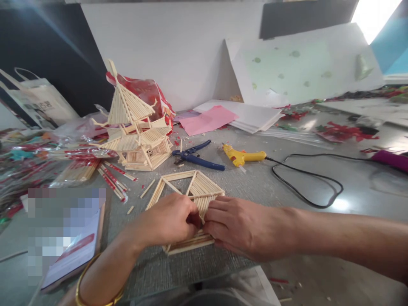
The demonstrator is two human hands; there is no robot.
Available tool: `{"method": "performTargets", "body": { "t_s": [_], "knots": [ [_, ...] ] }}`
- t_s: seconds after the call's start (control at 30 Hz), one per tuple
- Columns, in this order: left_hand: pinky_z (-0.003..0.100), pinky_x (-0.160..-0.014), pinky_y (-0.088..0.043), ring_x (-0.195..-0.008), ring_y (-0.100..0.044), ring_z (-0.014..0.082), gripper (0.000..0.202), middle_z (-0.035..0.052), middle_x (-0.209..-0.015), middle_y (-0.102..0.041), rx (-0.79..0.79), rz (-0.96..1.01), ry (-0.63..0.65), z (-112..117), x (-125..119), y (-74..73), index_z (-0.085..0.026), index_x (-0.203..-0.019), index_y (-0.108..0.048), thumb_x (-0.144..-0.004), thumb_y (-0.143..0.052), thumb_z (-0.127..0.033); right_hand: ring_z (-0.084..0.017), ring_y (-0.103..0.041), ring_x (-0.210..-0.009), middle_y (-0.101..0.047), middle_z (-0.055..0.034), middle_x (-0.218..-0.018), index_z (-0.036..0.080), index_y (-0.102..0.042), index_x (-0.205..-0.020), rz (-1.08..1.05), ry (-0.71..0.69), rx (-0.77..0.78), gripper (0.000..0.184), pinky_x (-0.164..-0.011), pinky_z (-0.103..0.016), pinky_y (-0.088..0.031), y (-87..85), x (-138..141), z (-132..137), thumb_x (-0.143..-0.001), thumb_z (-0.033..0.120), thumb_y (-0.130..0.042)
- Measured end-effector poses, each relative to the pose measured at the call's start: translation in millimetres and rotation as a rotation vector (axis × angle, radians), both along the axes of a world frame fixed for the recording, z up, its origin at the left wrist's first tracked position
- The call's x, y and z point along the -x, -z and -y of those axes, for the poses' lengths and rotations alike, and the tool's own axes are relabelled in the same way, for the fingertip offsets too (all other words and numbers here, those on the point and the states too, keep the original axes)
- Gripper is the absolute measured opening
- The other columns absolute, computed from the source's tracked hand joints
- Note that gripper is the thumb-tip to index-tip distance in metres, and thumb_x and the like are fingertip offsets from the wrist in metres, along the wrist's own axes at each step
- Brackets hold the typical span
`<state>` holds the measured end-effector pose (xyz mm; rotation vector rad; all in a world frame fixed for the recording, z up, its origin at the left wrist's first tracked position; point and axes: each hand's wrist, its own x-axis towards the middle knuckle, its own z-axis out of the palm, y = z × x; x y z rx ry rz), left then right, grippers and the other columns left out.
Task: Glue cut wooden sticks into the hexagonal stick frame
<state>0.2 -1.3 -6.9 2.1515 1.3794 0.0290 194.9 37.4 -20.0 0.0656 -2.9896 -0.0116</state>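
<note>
The left hand and right hand bunch their fingers together on the frame; any grip is hidden. Uneven pressure could skew its thin sticks.

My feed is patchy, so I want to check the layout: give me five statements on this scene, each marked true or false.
1. The left hand and right hand are both at the flat stick frame. True.
2. The right hand grips the yellow glue gun. False: the yellow glue gun lies on the table.
3. Blue-handled pliers lie left of the glue gun. True.
4. Pink paper covers the stick pagoda. False: the pink paper lies right of the stick pagoda.
5. A gold-coloured bangle circles the left forearm. True.
</note>
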Motion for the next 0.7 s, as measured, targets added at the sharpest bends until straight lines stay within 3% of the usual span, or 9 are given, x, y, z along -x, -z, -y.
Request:
{"method": "performTargets", "body": {
  "t_s": [0.43,0.7],
  "knots": [
    [0.021,-0.049,-0.030,-0.057,-0.055,0.0113,0.023,0.0030,-0.064,-0.067,-0.011,-0.039,0.007,1,-3,-5.4,-0.017,-0.070,-0.070,-0.064,-0.047,-0.019,-0.018,-0.047,-0.083,-0.057,-0.0108,-0.086,0.010,-0.056,-0.092,0.002,0.032,0.052,0.024,-0.074,-0.034,-0.040,-2.5,0,3,-0.090,0.018,-0.034],
    [0.022,-0.047,-0.027,-0.053,-0.050,0.0103,0.022,0.0030,-0.056,-0.061,-0.052,-0.055,0.006,2,-6,-5.2,-0.015,-0.065,-0.068,-0.066,-0.047,-0.021,-0.018,-0.049,-0.085,-0.059,-0.0105,-0.088,0.011,-0.055,-0.089,0.048,0.062,0.138,0.014,-0.077,-0.033,-0.041,-11.7,1,3,-0.086,0.018,-0.043]
  ]
}}
